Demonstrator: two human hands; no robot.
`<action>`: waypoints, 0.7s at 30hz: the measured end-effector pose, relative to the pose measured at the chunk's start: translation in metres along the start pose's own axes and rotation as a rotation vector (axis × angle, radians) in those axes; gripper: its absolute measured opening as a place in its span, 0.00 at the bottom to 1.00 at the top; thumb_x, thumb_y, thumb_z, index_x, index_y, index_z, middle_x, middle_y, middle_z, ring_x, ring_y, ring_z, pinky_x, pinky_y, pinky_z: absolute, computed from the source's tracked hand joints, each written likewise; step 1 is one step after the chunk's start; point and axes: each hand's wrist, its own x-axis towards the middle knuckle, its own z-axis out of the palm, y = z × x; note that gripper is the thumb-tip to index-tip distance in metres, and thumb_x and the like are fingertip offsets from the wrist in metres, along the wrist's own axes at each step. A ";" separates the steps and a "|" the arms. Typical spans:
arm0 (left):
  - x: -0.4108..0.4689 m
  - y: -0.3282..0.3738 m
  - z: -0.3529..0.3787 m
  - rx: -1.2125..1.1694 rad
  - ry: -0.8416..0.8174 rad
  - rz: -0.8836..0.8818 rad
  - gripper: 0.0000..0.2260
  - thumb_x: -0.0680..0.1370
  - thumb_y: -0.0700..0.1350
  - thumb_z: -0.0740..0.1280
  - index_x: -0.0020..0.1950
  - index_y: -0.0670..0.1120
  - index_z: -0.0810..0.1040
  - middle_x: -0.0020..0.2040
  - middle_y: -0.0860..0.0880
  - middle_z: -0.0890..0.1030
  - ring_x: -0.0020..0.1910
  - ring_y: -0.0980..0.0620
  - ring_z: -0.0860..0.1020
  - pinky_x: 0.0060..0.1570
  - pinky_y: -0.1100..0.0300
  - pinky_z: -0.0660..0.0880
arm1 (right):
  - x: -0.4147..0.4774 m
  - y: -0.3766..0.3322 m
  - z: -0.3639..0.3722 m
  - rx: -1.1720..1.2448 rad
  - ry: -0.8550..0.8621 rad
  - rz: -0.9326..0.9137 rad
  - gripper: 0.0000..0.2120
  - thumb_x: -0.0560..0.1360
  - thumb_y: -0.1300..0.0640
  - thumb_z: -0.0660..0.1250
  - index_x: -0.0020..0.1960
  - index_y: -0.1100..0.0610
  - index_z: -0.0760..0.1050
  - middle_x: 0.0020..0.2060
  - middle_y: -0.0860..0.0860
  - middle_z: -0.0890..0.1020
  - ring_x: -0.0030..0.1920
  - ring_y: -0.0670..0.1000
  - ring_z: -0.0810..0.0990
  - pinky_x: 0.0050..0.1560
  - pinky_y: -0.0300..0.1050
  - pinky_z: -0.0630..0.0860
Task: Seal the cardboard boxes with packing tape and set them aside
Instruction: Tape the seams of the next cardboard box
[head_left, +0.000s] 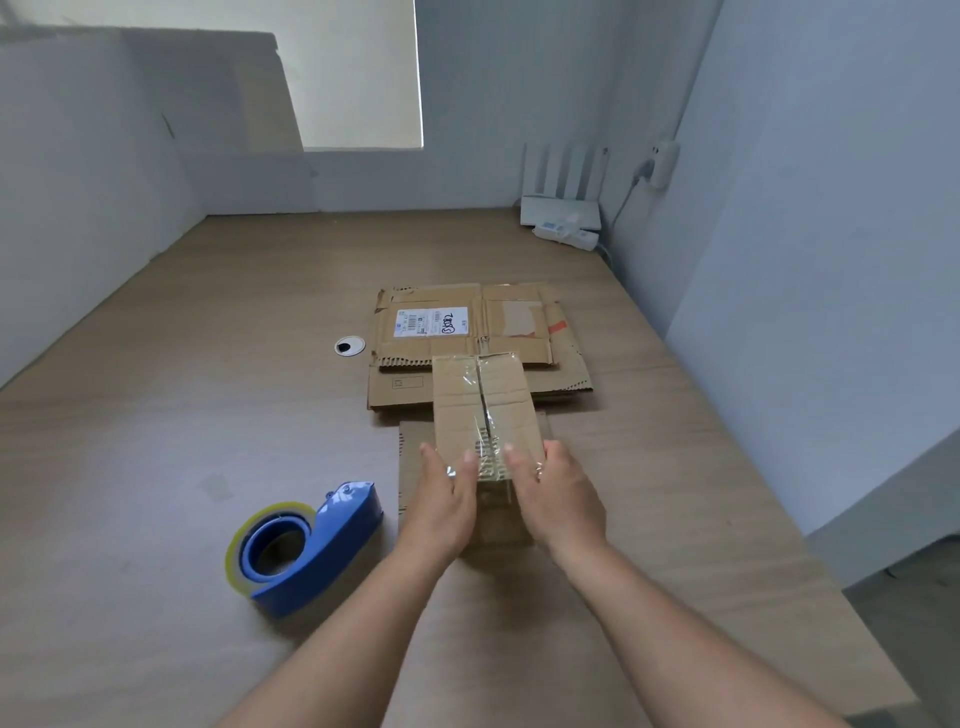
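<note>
Pressing left hand (441, 499): fingers straight, flat on the small box (483, 400) at its near end, gripping nothing.
Right hand (558, 499): likewise extended, beside the wrinkled tape (482, 436).
Tape dispenser (306, 545): lying left, apart.
Small box: on a cardboard sheet (413, 457) on the desk (208, 415); rub tape from seam outward, then down the near face.
Flattened cartons (467, 332): stacked just behind.

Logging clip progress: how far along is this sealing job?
Done: clear packing tape runs along the top seam of the small brown cardboard box. In hand: the left hand and right hand press the tape end over its near edge. Left: setting this box aside; the flattened cardboard boxes behind it are unassembled. The blue tape dispenser lies aside.
</note>
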 end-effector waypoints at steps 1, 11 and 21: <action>0.004 -0.001 0.004 -0.020 0.018 -0.064 0.32 0.81 0.61 0.51 0.79 0.47 0.44 0.78 0.47 0.58 0.76 0.45 0.59 0.72 0.45 0.60 | -0.001 -0.005 0.002 -0.065 -0.001 0.028 0.28 0.75 0.33 0.57 0.59 0.57 0.68 0.57 0.54 0.77 0.60 0.58 0.75 0.52 0.49 0.71; 0.011 0.003 -0.001 -0.079 0.096 -0.162 0.23 0.84 0.55 0.46 0.78 0.52 0.55 0.75 0.48 0.65 0.72 0.45 0.64 0.71 0.48 0.62 | 0.034 0.014 -0.020 -0.017 -0.088 -0.071 0.18 0.82 0.52 0.54 0.34 0.53 0.65 0.41 0.56 0.76 0.46 0.56 0.73 0.41 0.46 0.62; 0.011 0.015 -0.033 0.982 -0.197 0.203 0.32 0.79 0.65 0.50 0.77 0.59 0.38 0.61 0.44 0.79 0.56 0.44 0.78 0.50 0.57 0.71 | 0.039 -0.001 -0.039 -0.752 -0.251 -0.606 0.37 0.72 0.29 0.56 0.71 0.54 0.57 0.55 0.57 0.80 0.55 0.58 0.78 0.45 0.49 0.70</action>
